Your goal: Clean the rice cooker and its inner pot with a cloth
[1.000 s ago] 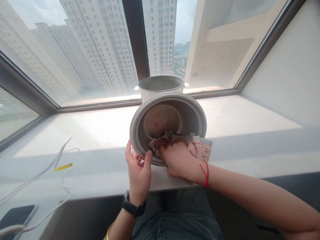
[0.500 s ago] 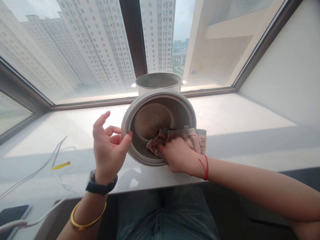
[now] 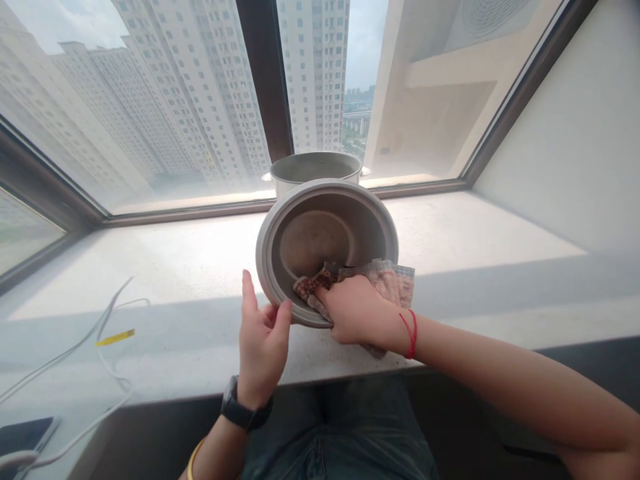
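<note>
A grey metal pot (image 3: 313, 239) leans on the white sill with its mouth tilted toward me. At its lower left rim is my left hand (image 3: 263, 347), thumb at the edge, index finger stretched up and the other fingers curled against the outer side. My right hand (image 3: 357, 310) reaches over the lower right rim, closed on a pinkish-brown cloth (image 3: 390, 283). A dark patterned part of this cloth presses against the pot's inner wall, while the rest hangs over the rim. Behind stands a second metal pot (image 3: 317, 167), upright and partly hidden by the first.
Brown-framed windows (image 3: 280, 87) rise behind the sill (image 3: 190, 267). At the left lie a white cable (image 3: 85, 340) with a yellow tag (image 3: 116, 337) and a dark flat device (image 3: 25, 433). A white wall (image 3: 565, 160) bounds the right side.
The tilted pot has turned and shifted slightly right. My left hand has slid from its left side down and right along the rim. My right hand stays on the cloth.
</note>
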`<state>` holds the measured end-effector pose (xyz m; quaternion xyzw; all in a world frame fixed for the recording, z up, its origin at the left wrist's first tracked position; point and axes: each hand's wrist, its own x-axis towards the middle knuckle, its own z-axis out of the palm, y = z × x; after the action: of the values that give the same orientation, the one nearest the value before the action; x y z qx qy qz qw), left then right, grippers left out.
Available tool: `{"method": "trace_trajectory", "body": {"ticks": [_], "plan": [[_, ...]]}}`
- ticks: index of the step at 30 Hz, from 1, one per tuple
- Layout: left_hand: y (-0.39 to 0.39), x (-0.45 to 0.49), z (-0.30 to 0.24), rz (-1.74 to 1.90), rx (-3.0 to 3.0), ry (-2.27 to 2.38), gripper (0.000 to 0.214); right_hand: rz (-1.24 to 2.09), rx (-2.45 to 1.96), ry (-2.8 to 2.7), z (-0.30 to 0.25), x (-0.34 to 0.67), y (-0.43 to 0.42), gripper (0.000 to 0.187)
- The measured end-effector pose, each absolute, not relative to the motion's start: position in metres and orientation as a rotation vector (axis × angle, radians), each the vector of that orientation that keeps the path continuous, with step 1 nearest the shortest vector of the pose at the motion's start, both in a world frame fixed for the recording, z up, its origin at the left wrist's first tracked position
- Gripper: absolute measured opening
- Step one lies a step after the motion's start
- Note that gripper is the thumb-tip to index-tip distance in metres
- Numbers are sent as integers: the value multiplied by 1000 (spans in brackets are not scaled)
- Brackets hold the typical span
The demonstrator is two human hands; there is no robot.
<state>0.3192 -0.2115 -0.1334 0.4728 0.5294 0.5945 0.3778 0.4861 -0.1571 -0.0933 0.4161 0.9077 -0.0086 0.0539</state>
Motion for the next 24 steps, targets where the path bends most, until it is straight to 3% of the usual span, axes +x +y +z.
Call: {"method": "trace_trajectory", "body": {"ticks": [6, 13, 19, 24], "plan": [[-190, 271, -77, 1613, 1529, 1571, 114, 52, 1094, 2758, -91, 498, -155, 45], [-224, 312, -139, 1439, 1233, 1367, 113, -33, 1158, 2768, -90, 486, -163, 46], [-223, 328, -156, 1572, 1240, 1371, 65, -66, 1166, 2784, -90, 483, -166, 45], [-202, 286, -113, 1646, 1409, 1442, 77, -49, 1058, 2703, -81, 495, -159, 53]]}}
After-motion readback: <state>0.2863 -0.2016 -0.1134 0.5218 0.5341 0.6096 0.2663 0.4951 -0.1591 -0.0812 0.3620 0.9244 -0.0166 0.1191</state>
